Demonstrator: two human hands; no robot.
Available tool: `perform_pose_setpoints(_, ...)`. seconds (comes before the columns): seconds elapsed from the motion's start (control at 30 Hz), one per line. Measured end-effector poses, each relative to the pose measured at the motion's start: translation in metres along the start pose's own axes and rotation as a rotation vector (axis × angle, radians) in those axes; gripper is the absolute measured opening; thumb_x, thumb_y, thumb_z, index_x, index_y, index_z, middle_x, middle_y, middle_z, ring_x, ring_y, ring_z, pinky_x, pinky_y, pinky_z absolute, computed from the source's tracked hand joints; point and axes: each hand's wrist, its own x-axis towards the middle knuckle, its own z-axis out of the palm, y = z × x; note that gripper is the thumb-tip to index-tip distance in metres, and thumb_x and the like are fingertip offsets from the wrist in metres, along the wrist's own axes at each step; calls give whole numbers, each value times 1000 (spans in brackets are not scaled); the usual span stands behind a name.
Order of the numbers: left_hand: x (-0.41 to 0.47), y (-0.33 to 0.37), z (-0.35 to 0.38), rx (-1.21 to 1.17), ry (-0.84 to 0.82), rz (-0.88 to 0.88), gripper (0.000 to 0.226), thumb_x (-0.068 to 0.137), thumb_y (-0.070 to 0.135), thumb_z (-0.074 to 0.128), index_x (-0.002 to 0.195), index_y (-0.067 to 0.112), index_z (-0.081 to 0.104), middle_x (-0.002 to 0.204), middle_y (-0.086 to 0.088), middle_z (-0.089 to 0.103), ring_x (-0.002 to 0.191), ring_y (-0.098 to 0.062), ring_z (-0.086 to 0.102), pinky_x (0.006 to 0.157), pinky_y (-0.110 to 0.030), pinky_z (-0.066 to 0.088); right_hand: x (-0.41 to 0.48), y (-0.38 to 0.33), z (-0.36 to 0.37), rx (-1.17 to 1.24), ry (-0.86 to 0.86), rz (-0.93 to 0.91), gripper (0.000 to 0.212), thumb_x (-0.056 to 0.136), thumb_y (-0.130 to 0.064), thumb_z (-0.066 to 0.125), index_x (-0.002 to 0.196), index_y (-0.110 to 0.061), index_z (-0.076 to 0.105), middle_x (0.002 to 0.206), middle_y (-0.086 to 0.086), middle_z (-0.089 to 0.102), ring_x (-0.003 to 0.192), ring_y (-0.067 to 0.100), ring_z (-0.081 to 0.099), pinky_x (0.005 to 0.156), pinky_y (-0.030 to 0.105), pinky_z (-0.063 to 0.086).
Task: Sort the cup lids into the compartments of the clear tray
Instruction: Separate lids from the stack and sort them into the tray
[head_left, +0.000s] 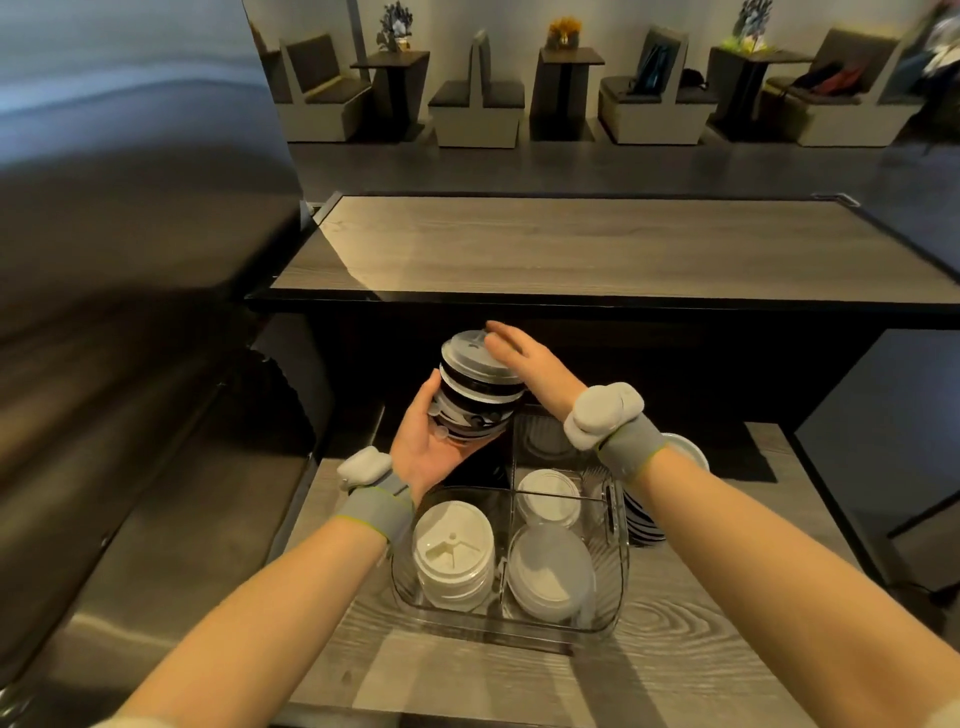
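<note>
My left hand grips a black-and-white patterned cup, held tilted above the far left corner of the clear tray. A white lid sits on the cup. My right hand rests on that lid's far side, fingers curled over its edge. In the tray, a stack of white lids fills the near left compartment, a larger lid leans in the near right one, and a smaller lid stands in the compartment behind it.
A stack of patterned cups with a white lid on top stands just right of the tray, partly behind my right forearm. The tray sits on a grey wood-grain shelf. A higher counter runs across behind. A steel surface lies to the left.
</note>
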Motion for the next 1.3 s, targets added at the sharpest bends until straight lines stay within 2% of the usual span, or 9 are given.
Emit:
perform_pose_setpoints(0.13,-2,14,-13,19,10,40,41,91,43,46,114,14,64,110,-15,69,106,-32,61,87,-44,53,0,-1,10,-116,7,-77,76,79,-37,68,142,-24,29,143,1,40,126,10,39,104,25,32)
perform_pose_setpoints(0.27,-6,19,-21,27,4,48,40,90,43,46,108,14,67,106,-14,72,94,-31,70,78,-42,58,-1,3,11,-106,64,-40,68,80,-47,63,139,-36,30,144,7,34,133,24,31,113,40,28)
perform_pose_setpoints(0.43,-11,18,-23,45,13,63,42,93,44,42,111,14,65,106,-13,72,93,-29,70,78,-38,58,-19,0,2,-40,76,-60,59,89,-32,56,141,-20,31,144,6,39,130,15,37,104,26,32)
perform_pose_setpoints(0.63,-18,11,-28,12,36,113,41,93,44,45,112,13,64,108,-15,70,97,-32,67,84,-43,55,-81,15,-11,-176,-19,-103,57,86,-28,62,135,-31,33,126,-5,42,117,10,44,95,19,37)
perform_pose_setpoints(0.8,-26,2,-24,-4,55,153,42,93,43,46,96,13,75,97,-13,74,86,-31,72,68,-40,59,-123,40,-14,-410,-137,-111,59,80,-29,68,132,-26,38,132,-3,44,122,11,43,106,34,37)
perform_pose_setpoints(1.0,-35,-4,-21,-10,65,172,40,94,43,43,109,13,64,96,-14,75,84,-30,72,67,-40,60,-134,81,-2,-1151,-418,-140,72,76,-56,61,133,-26,31,130,5,46,107,28,54,88,39,47)
perform_pose_setpoints(1.13,-42,-7,-22,-24,94,184,40,93,43,44,108,12,65,96,-14,74,83,-30,72,67,-40,60,-124,98,4,-1293,-483,-178,71,78,-57,59,134,-21,36,135,7,44,122,26,39,100,38,36)
perform_pose_setpoints(1.23,-44,-8,-25,-17,100,182,44,93,43,44,94,12,76,97,-13,75,85,-30,72,70,-41,60,-120,91,1,-1194,-353,-220,62,78,-64,53,121,-20,53,127,6,44,117,23,40,95,36,36)
perform_pose_setpoints(1.3,-46,-8,-26,-14,103,175,42,92,42,46,93,13,76,96,-13,75,85,-30,72,68,-41,59,-113,72,1,-1035,-157,-321,49,82,-58,53,99,-13,61,105,5,49,93,19,48,78,36,44)
